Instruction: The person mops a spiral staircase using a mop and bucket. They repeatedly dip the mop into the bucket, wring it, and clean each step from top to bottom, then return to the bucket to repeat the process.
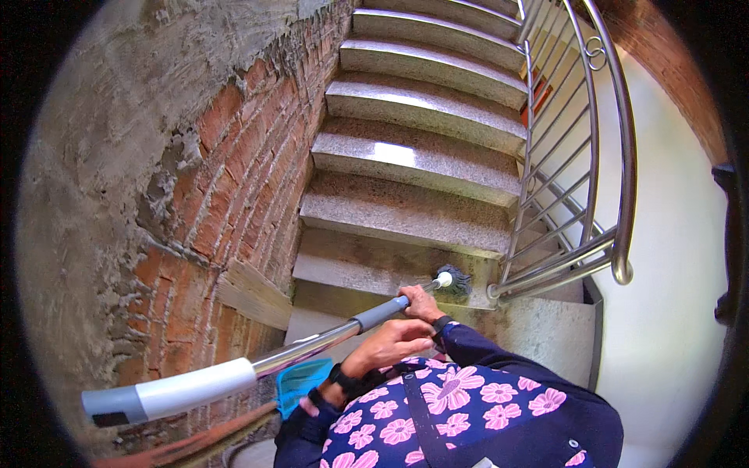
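My right hand [422, 303] is closed around the shaft of a mop [312, 343], just above its white collar. The mop has a chrome pole with grey and white grip sections, and its long end slants up toward the left. Its dark grey strand head [456, 282] rests on a low step at the foot of the stairs. My left hand [388, 345] is beside the pole, near my right wrist, with loosely bent fingers and nothing visible in them. I cannot see whether its far fingers touch the shaft.
Stone steps [413, 203] climb ahead. A metal railing [624, 156] bounds them on the right, and a rough wall of bare brick [226, 171] on the left. A wooden board [253, 295] leans at the wall's base. A blue plastic dustpan-like object [292, 384] is near my left forearm.
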The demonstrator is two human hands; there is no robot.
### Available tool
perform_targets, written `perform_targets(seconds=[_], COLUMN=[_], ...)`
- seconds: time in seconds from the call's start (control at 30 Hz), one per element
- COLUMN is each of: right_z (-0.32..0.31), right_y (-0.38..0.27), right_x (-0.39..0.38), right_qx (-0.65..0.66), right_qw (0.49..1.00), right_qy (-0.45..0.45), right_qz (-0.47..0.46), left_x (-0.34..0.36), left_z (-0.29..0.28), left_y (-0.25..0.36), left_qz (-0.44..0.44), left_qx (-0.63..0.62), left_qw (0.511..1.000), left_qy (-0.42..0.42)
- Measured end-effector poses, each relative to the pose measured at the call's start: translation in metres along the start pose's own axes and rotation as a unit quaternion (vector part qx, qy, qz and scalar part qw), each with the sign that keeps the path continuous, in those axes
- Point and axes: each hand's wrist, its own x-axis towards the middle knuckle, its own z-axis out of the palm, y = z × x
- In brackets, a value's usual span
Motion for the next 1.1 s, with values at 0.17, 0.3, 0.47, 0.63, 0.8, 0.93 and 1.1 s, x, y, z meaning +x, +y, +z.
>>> perform_targets(seconds=[0.17, 0.3, 0.47, 0.63, 0.8, 0.93, 1.1], right_z=[-0.01, 0.01, 0.044, 0.048, 0.056, 0.055, 0.039], right_y=[-0.021, -0.022, -0.034, -0.053, -0.073, -0.054, 0.019], right_x=[0.017, 0.021, 0.018, 0.016, 0.017, 0.027, 0.034], right_qx=[0.015, -0.022, -0.061, -0.04, 0.045, 0.047, 0.05], right_qw=[0.999, 0.995, 0.987, 0.989, 0.989, 0.991, 0.997], right_qy=[-0.021, -0.092, -0.143, -0.116, -0.108, -0.097, -0.036], right_qz=[0.045, 0.024, -0.038, -0.085, -0.095, -0.082, -0.036], left_x=[-0.127, -0.211, -0.264, -0.271, -0.264, -0.248, -0.185], left_z=[-0.052, -0.073, -0.05, -0.054, -0.063, -0.088, -0.109], left_y=[0.017, 0.049, 0.087, 0.12, 0.151, 0.144, 0.114], left_qz=[-0.076, 0.177, 0.424, 0.525, 0.488, 0.474, 0.407], left_qx=[-0.005, 0.045, 0.026, -0.079, -0.053, -0.01, -0.034], left_qw=[0.975, 0.886, 0.645, 0.687, 0.648, 0.653, 0.658], left_qy=[0.21, 0.426, 0.635, 0.496, 0.582, 0.591, 0.633])
